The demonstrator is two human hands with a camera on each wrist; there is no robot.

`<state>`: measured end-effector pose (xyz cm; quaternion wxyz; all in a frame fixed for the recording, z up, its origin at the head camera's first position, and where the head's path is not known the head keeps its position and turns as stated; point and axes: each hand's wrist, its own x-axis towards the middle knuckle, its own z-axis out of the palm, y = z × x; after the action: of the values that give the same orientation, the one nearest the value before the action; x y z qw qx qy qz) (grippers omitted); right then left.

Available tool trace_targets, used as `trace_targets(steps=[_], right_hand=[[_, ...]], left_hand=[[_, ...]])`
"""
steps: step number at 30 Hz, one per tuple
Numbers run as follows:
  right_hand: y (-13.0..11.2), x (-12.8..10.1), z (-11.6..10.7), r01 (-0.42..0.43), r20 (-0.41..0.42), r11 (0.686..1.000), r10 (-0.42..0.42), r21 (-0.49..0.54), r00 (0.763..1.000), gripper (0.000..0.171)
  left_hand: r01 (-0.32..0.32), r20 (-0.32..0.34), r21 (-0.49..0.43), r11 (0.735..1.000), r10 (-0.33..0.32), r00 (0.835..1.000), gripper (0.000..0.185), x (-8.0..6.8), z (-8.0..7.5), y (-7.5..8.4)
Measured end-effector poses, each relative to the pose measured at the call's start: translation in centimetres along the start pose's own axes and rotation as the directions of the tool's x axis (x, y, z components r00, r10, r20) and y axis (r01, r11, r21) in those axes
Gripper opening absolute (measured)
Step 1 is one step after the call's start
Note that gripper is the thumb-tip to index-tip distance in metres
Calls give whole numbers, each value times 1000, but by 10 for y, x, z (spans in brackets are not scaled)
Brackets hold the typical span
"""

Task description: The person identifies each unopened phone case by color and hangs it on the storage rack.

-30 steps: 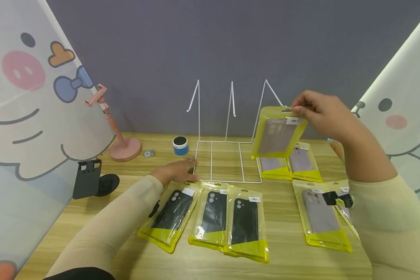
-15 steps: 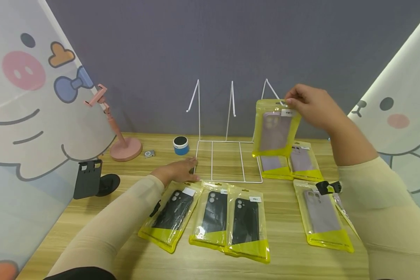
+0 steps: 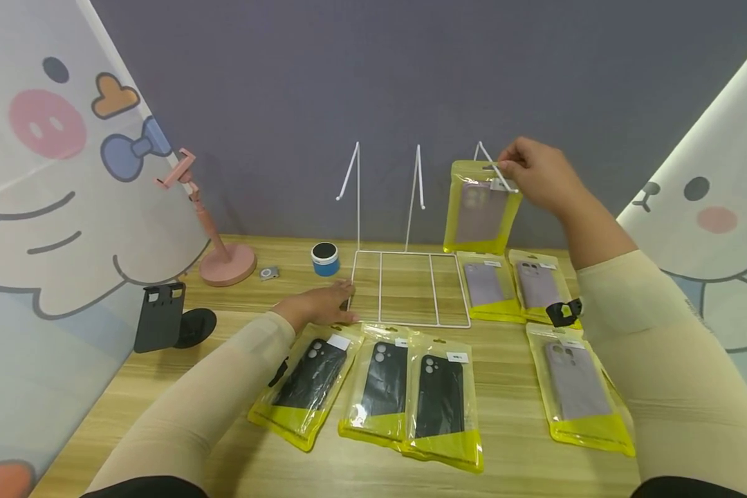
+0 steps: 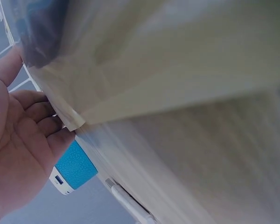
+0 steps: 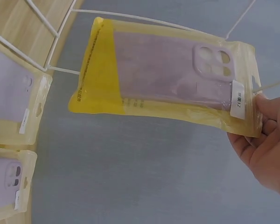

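Held up at the far right of the white wire rack (image 3: 411, 287): a lilac phone case in a glossy yellow-edged pouch (image 3: 481, 207), long axis upright, top hang-hole end at the rightmost wire hook (image 3: 487, 160), solid yellow bottom band pointing down at the desk (image 3: 517, 443). Camera cutout of the case near the top, beside a small white label. Pinched at that top edge by the right hand (image 3: 538, 176), thumb and fingers (image 5: 266, 105) curled on the pouch's rim; whether the hole sits on the hook, probably not clear from here. Resting flat on the near left corner of the rack's base: the left hand (image 3: 320, 306), fingers relaxed, gripping nothing.

Along the near edge of the desk, three dark cases in the same crinkly pouches (image 3: 380, 391), overlapping side by side. Right of the rack, two lilac pouches (image 3: 513, 285) lying flat below the raised one, another lilac pouch (image 3: 575, 387) nearer the right edge. Toward the far left: a small blue round speaker (image 3: 325, 259), a pink phone stand (image 3: 214, 232) with a round base, a black phone holder (image 3: 162, 318). Wood-grain desk top, grey wall behind.
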<state>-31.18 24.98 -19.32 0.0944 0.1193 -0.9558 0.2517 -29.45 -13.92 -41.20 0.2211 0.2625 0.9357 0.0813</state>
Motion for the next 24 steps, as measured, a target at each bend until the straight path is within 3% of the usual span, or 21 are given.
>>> trace_targets(steps=[12, 24], right_hand=[[4, 32, 6, -77, 13, 997, 77, -11, 997, 44], [17, 53, 10, -90, -99, 996, 90, 0, 991, 36]], left_hand=[[22, 31, 48, 999, -23, 999, 88, 2, 2, 7], [-6, 23, 57, 998, 5, 1000, 87, 3, 0, 10]])
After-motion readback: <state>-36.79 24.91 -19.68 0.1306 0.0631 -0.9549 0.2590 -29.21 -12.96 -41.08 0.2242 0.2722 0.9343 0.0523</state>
